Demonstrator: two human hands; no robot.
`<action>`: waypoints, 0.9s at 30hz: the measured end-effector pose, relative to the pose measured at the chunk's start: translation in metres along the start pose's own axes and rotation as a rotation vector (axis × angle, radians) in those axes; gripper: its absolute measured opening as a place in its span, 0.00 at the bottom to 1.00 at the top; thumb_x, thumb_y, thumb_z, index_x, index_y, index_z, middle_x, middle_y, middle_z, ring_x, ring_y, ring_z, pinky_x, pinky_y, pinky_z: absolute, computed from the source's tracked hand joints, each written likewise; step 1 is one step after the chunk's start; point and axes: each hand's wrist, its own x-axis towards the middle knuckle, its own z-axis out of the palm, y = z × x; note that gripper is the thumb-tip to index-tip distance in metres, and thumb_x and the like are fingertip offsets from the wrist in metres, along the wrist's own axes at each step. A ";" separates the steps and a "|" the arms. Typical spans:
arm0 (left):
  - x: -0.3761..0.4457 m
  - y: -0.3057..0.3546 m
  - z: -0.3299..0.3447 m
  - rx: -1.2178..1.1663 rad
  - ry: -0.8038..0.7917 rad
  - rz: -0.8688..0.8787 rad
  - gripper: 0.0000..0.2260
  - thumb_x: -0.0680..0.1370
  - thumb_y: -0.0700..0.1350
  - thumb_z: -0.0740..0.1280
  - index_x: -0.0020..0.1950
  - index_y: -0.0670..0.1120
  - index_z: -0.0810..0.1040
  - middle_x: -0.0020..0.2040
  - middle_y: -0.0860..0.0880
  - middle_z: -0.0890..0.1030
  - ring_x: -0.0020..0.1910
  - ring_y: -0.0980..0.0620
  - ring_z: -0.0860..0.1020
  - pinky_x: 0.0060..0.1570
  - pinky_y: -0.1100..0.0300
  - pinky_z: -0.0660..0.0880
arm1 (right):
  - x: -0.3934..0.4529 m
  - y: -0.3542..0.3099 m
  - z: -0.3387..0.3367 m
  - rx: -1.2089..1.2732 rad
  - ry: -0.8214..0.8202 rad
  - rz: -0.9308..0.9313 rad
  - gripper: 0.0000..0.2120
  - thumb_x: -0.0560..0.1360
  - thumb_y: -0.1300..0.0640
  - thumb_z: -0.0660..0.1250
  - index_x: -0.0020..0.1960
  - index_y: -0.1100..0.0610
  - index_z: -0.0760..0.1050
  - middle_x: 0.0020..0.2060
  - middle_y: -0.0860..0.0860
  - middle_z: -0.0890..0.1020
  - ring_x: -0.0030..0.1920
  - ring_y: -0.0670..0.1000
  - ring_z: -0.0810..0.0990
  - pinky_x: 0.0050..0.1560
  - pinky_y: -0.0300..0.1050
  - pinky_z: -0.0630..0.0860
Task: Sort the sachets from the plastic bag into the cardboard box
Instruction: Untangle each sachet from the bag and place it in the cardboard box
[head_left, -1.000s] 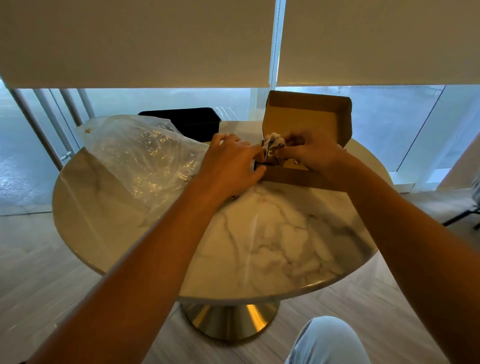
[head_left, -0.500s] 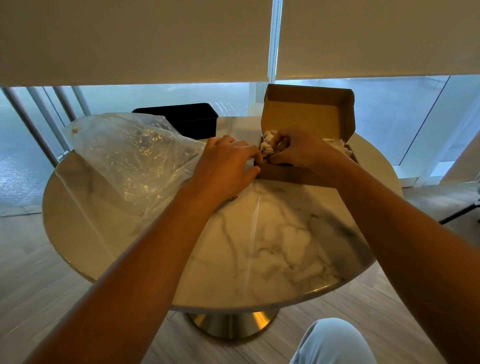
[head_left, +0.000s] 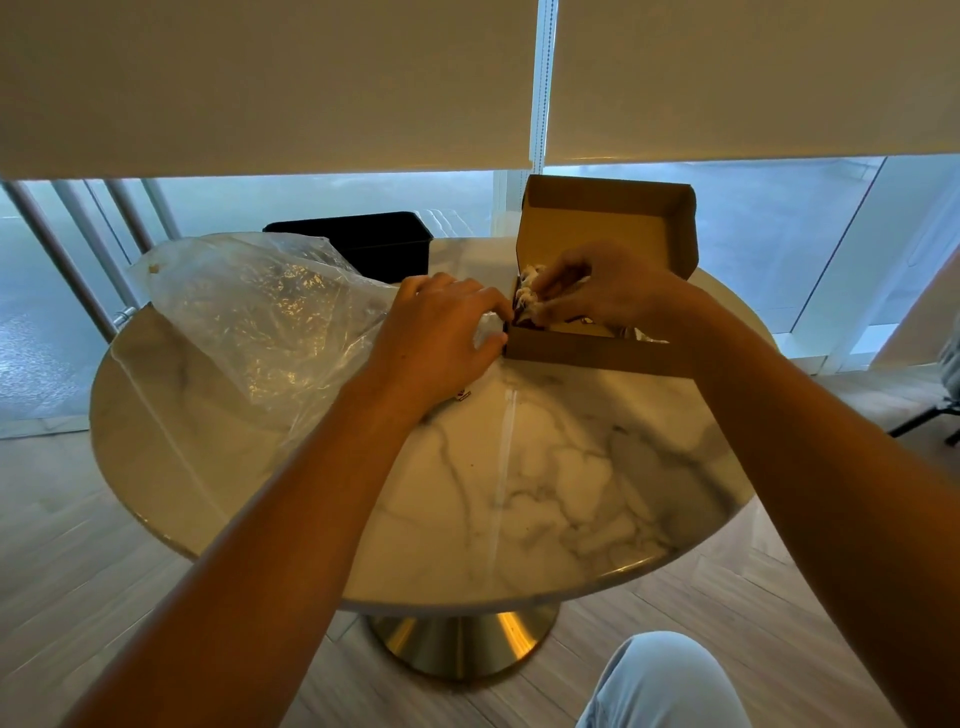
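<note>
One round marble table on a single brass pedestal base, filling the middle of the view. Behind it, two pale roller blinds drawn most of the way down over the window. On the left half of the tabletop, one large clear plastic bag, crumpled and lying on its side, mouth toward the middle; glints inside, contents too blurred to count. On the far right of the tabletop, one cardboard box, lid flap standing upright at the back, near wall facing the camera. Beyond the bag, at the table's far edge, one black bin, partly hidden by the plastic. Inside the box, at its left end, a small bunch of sachets, white and crinkled, number impossible to tell; more pale wrappers just visible at the right end behind the wrist. Two bare forearms reaching in from below, crossing much of the marble. Left hand palm down beside the box's left corner, fingers curled round a fold of the bag's film at its mouth. Right hand over the box's opening, fingers bent and pinching the sachets, blocking most of the interior. One pale-trousered knee at the bottom edge.
</note>
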 end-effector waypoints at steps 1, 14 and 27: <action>-0.002 -0.003 -0.003 -0.031 0.034 0.005 0.10 0.79 0.57 0.67 0.59 0.58 0.80 0.63 0.53 0.81 0.63 0.50 0.75 0.67 0.53 0.64 | -0.002 -0.003 -0.001 0.008 0.030 -0.015 0.14 0.71 0.53 0.79 0.56 0.52 0.84 0.50 0.48 0.84 0.52 0.50 0.83 0.46 0.37 0.77; -0.069 -0.075 -0.060 -0.432 -0.013 -0.148 0.17 0.74 0.53 0.75 0.62 0.58 0.77 0.59 0.60 0.77 0.57 0.67 0.73 0.54 0.77 0.66 | -0.039 -0.066 0.059 0.373 0.023 -0.291 0.06 0.78 0.62 0.72 0.54 0.57 0.85 0.48 0.50 0.87 0.49 0.47 0.86 0.53 0.39 0.82; -0.081 -0.085 -0.046 -0.262 0.199 -0.083 0.11 0.76 0.45 0.73 0.58 0.49 0.80 0.55 0.53 0.79 0.55 0.54 0.76 0.56 0.59 0.74 | -0.024 -0.063 0.112 -0.171 0.015 -0.387 0.16 0.75 0.52 0.76 0.62 0.54 0.80 0.54 0.48 0.78 0.51 0.50 0.77 0.52 0.39 0.76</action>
